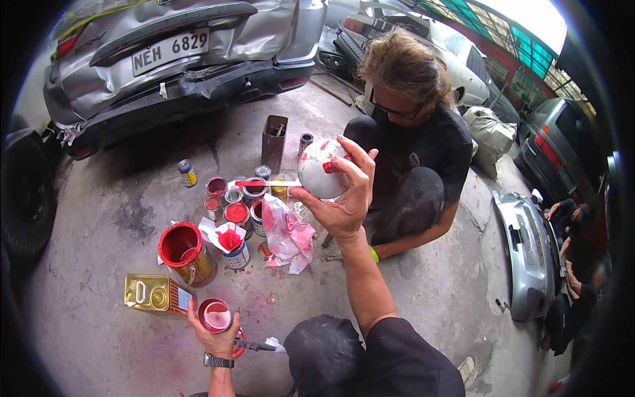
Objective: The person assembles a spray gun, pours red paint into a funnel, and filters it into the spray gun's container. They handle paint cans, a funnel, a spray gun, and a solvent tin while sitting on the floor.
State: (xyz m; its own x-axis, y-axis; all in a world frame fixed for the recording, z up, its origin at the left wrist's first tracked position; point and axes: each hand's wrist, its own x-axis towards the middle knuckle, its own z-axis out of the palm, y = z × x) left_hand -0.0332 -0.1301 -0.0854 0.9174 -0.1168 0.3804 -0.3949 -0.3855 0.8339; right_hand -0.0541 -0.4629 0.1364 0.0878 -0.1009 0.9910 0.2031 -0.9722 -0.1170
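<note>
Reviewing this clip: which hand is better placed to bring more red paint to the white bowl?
Left, probably. The left hand holds the small can of red paint low over the floor; the right hand is occupied, holding up the white bowl and stir stick.

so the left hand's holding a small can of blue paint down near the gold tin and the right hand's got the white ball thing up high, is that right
Not quite: the paint in the small can held by the left hand is red, not blue, as the head view shows. It does sit near the gold tin, and the right hand holds the white ball up high.

Dented grey car behind; gold tin can, stained rag, detached bumper on concrete.
</note>
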